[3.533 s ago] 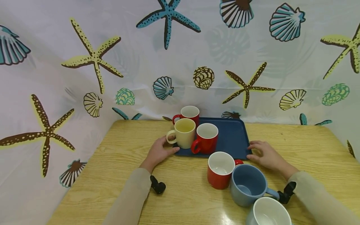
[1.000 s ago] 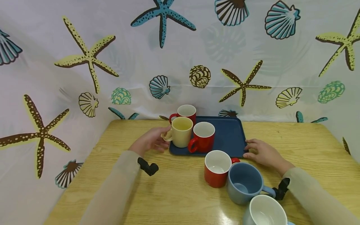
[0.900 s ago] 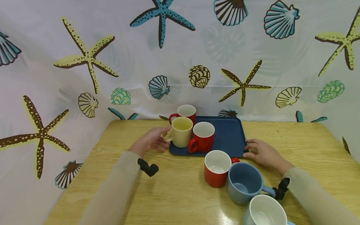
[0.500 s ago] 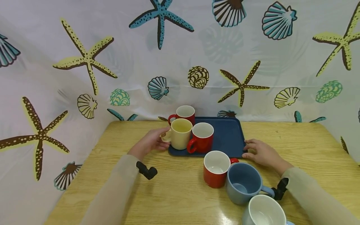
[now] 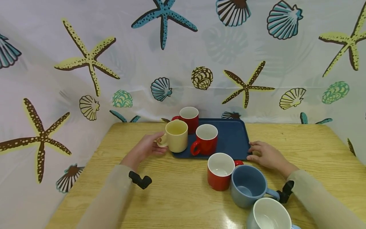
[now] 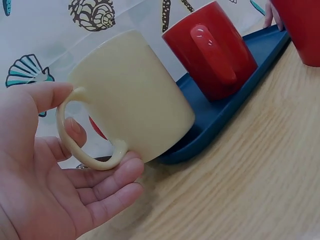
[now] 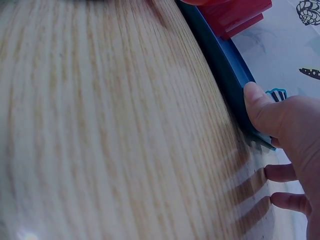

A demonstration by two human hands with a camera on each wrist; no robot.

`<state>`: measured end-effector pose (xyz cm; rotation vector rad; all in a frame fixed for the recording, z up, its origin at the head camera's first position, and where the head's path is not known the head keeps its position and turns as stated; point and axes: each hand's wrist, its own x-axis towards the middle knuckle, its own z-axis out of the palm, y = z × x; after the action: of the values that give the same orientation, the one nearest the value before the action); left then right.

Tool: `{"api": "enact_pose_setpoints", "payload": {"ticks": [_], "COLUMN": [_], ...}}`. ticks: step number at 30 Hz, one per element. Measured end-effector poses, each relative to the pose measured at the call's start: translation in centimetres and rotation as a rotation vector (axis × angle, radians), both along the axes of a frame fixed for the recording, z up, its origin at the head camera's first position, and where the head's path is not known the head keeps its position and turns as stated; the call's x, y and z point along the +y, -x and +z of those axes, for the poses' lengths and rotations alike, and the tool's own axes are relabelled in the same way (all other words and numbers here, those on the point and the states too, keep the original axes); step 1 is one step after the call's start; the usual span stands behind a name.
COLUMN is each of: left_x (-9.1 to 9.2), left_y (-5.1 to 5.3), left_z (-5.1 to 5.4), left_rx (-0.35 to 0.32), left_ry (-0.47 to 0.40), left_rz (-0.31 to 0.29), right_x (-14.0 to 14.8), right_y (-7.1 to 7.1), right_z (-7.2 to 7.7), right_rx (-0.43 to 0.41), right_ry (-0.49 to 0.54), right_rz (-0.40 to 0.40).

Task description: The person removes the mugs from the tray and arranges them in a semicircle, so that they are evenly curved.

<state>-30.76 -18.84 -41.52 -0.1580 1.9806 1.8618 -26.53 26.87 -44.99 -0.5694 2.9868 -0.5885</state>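
Note:
My left hand [image 5: 145, 148] holds the cream mug [image 6: 130, 95] by its handle, with the thumb at the top of the handle and fingers through and below it. This mug stands at the left edge of the blue tray [image 5: 231, 140]; whether its base touches the tray I cannot tell. A red mug [image 5: 208, 143] with its handle toward me is on the tray to its right, and another red mug [image 5: 192, 121] stands behind. At the tray's front right corner, my right hand [image 5: 267, 155] pinches the rim, thumb [image 7: 260, 107] against it and other fingers spread on the table.
In front of the tray, a red mug [image 5: 218, 181], a blue mug [image 5: 243, 197] and a white-lined mug [image 5: 271, 216] stand in a slanting row beside the right forearm. A patterned cloth [image 5: 183, 63] hangs behind the wooden table [image 5: 177, 197].
The left hand went from the tray's left corner to the cream mug's handle. It has pulled that mug leftward, away from the front red mug. The right hand stays at the tray.

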Motion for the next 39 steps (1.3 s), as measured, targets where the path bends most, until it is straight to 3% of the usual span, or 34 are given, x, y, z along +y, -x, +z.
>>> {"api": "enact_pose_setpoints", "payload": {"ticks": [11, 24, 31, 39], "left_x": [-0.9, -1.2, -0.9, -0.3], "left_y": [-2.2, -3.9, -4.7, -5.8], "left_z": [-0.6, -1.3, -1.4, -1.4], "left_rx": [0.077, 0.093, 0.122, 0.112], "left_ry": [-0.026, -0.025, 0.018, 0.025], "left_rz": [-0.023, -0.018, -0.011, -0.043], "right_x": [0.1, 0.2, 0.1, 0.1], "right_y": [0.1, 0.2, 0.1, 0.0], "right_z": [-0.1, -0.6, -0.5, -0.5], "right_rx": [0.001, 0.0, 0.001, 0.006], "right_ry": [0.005, 0.004, 0.004, 0.007], "right_rz": [-0.004, -0.017, -0.011, -0.009]}}
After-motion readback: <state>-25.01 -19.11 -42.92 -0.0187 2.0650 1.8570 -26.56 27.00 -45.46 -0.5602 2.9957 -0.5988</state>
